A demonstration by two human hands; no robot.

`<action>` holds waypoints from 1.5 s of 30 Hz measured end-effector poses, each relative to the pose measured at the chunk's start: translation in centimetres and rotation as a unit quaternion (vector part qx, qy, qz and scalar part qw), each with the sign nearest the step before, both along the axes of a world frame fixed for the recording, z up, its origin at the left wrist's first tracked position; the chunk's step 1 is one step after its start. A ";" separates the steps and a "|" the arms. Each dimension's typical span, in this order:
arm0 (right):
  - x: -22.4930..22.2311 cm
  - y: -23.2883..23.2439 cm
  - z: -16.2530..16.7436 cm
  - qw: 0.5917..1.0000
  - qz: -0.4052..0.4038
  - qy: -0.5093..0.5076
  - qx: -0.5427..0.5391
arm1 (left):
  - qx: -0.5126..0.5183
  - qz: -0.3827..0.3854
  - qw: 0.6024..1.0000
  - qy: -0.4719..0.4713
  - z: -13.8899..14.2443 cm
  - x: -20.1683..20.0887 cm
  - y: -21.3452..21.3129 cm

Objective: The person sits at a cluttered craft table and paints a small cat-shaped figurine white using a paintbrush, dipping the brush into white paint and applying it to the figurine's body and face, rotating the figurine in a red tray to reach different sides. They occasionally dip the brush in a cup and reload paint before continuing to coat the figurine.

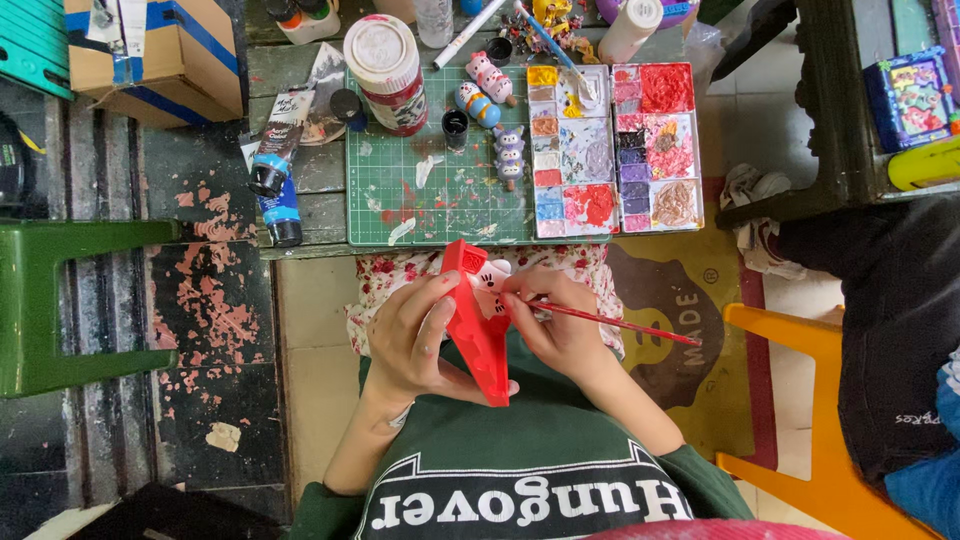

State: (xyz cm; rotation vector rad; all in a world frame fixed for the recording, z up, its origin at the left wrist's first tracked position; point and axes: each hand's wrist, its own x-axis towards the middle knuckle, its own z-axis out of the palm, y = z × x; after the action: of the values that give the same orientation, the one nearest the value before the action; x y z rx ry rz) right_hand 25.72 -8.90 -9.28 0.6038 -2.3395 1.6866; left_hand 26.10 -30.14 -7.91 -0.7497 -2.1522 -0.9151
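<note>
My left hand (pixel 412 338) grips a red plaster figure (pixel 476 325) with a white cat-like face, held over my lap. My right hand (pixel 560 325) pinches a thin red-handled paintbrush (pixel 620 323), its tip touching the white face. The brush handle points out to the right. On the table edge ahead lies a green cutting mat (pixel 420 175) smeared with paint, and beside it a paint palette (pixel 615 150) filled with reds, pinks, blues and purples.
Three small painted figures (pixel 490 100), a large white-lidded jar (pixel 388 70) and paint tubes (pixel 275 165) sit on or near the mat. A cardboard box (pixel 160 55) is at top left, a green stool (pixel 60 300) left, an orange chair (pixel 820 420) and a seated person right.
</note>
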 end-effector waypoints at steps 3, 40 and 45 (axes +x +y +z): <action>0.1 -0.2 0.0 1.000 -0.005 -0.003 0.001 | -0.001 0.003 1.000 -0.001 0.1 0.1 -0.2; -0.3 -0.3 -0.9 0.999 -0.013 0.011 -0.038 | -0.012 0.004 1.000 -0.007 0.3 -0.2 -0.1; 0.2 -0.3 -0.9 0.971 -0.007 -0.080 -0.224 | 0.012 -0.011 1.000 -0.017 0.5 -0.4 -0.3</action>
State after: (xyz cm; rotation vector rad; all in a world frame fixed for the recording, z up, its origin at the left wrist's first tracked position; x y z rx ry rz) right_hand 25.91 -9.19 -10.20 0.3752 -1.9405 2.2299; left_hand 25.66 -30.46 -7.44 -0.7524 -2.1627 -0.9683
